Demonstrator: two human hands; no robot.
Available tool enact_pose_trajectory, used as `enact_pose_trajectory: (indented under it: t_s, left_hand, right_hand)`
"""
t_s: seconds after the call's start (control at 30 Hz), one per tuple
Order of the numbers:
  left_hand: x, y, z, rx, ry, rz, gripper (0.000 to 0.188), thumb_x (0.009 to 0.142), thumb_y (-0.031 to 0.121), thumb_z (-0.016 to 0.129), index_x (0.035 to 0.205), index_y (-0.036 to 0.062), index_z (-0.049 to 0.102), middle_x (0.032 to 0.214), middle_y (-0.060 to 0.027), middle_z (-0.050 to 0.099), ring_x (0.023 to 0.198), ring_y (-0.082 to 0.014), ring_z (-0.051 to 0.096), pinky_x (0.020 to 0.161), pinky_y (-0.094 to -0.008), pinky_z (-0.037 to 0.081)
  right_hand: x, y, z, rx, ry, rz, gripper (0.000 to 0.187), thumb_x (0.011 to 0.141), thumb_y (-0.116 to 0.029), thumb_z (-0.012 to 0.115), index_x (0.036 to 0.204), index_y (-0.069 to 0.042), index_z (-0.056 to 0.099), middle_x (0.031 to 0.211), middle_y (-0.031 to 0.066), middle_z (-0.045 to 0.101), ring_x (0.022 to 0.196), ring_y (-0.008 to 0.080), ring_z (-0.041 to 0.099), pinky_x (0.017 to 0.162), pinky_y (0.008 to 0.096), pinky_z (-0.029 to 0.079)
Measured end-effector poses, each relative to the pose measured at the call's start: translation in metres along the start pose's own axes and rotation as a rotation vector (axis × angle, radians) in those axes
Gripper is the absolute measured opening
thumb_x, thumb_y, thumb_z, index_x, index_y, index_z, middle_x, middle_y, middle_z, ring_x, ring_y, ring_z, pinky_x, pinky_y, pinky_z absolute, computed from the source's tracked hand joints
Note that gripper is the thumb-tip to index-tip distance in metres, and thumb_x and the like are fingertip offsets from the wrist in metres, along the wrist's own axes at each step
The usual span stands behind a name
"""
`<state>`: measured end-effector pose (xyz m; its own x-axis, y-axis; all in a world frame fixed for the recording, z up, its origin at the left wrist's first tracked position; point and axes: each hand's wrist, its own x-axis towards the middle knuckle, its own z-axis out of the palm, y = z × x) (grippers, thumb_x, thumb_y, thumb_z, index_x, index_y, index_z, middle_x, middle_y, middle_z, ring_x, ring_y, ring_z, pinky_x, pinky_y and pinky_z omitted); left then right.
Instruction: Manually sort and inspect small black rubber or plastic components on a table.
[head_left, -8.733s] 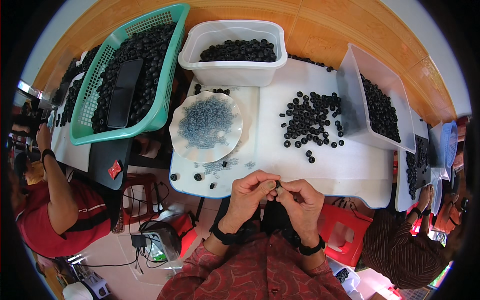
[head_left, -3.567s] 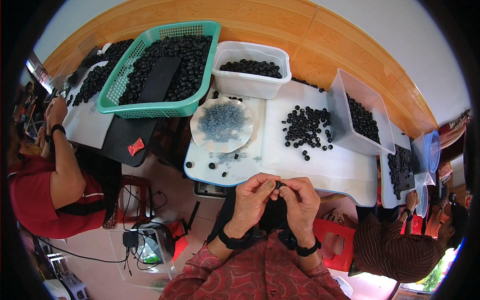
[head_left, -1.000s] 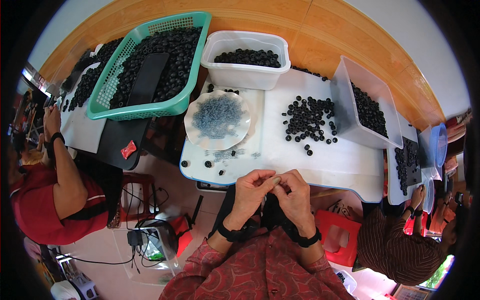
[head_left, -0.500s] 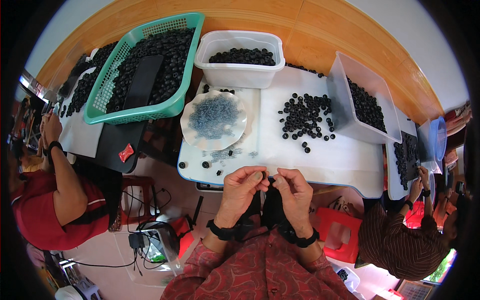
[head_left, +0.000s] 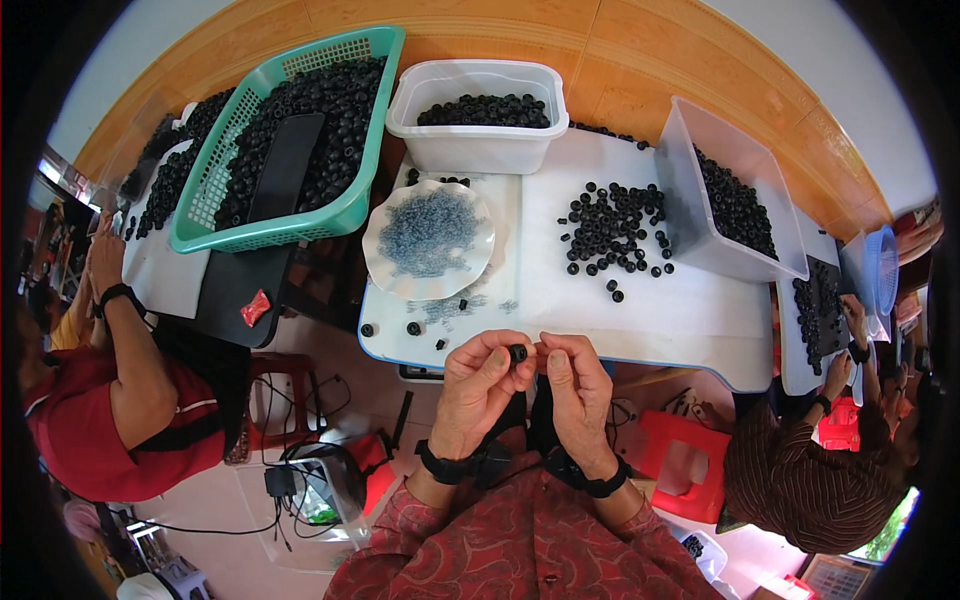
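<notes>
My left hand [head_left: 474, 398] pinches a small black round part [head_left: 518, 353] with a hole in its end, between thumb and fingertips, just off the table's front edge. Close beside it, my right hand [head_left: 577, 402] has thumb and forefinger pressed together; whatever they grip is too small to make out. Beyond my hands stands a scalloped white plate [head_left: 377, 262] heaped with tiny bluish clear pieces [head_left: 430, 232]. A loose pile of similar black parts [head_left: 612, 228] lies on the white tabletop [head_left: 640, 325] to the right, and a few single ones sit near the left front edge.
A green basket [head_left: 385, 110] of black parts with a dark flat case [head_left: 287, 165] stands at left. White [head_left: 480, 155] and translucent [head_left: 700, 235] bins hold more. Co-workers sit at left [head_left: 125, 420] and right [head_left: 800, 480]. A red stool [head_left: 690, 450] and cables [head_left: 295, 480] are below.
The black part in my left hand has turned so its holed end shows. My right hand has shifted slightly left, its fingertips still beside the part.
</notes>
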<state>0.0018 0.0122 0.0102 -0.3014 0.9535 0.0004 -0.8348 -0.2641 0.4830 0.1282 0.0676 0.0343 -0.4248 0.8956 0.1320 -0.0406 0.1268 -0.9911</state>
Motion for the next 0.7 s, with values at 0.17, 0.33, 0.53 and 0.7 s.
enact_pose_trajectory:
  t_s: [0.17, 0.33, 0.53, 0.7]
  left_hand:
    - [0.0, 0.002, 0.003, -0.009, 0.008, -0.015, 0.032, 0.095, 0.019, 0.065, 0.117, -0.0042, 0.063, 0.102, -0.0128, 0.065, 0.083, -0.0147, 0.058, 0.073, -0.0265, 0.048]
    - [0.001, -0.001, 0.005, -0.043, 0.019, 0.006, 0.032, 0.095, 0.015, 0.064, 0.12, -0.0054, 0.06, 0.107, -0.013, 0.068, 0.084, -0.0151, 0.063, 0.073, -0.0249, 0.053]
    - [-0.006, 0.004, 0.018, 0.004, 0.009, -0.022, 0.042, 0.091, 0.02, 0.07, 0.122, -0.0053, 0.06, 0.097, -0.0071, 0.066, 0.08, -0.0128, 0.061, 0.07, -0.0236, 0.053]
    - [-0.007, -0.002, 0.014, -0.017, -0.02, 0.015, 0.052, 0.086, 0.025, 0.075, 0.125, -0.0054, 0.059, 0.082, -0.0006, 0.059, 0.077, -0.0119, 0.059, 0.071, -0.0241, 0.053]
  right_hand:
    - [0.002, -0.009, 0.004, -0.063, -0.008, -0.161, 0.025, 0.099, -0.012, 0.056, 0.12, 0.003, 0.057, 0.116, 0.0139, 0.057, 0.1, 0.0193, 0.061, 0.088, 0.0301, 0.049]
    - [0.002, -0.015, 0.009, -0.13, -0.105, -0.207, 0.047, 0.093, -0.013, 0.064, 0.132, 0.005, 0.046, 0.125, 0.0184, 0.052, 0.11, 0.0251, 0.058, 0.094, 0.035, 0.048]
    - [0.003, -0.026, 0.027, -0.178, -0.113, -0.204, 0.071, 0.084, -0.015, 0.076, 0.138, 0.007, 0.036, 0.127, 0.0213, 0.052, 0.1, 0.0225, 0.059, 0.084, 0.0319, 0.05]
    - [0.004, -0.022, 0.032, -0.243, -0.078, -0.191, 0.066, 0.089, -0.016, 0.072, 0.141, 0.004, 0.036, 0.124, 0.0179, 0.061, 0.088, 0.0126, 0.058, 0.073, 0.0224, 0.047]
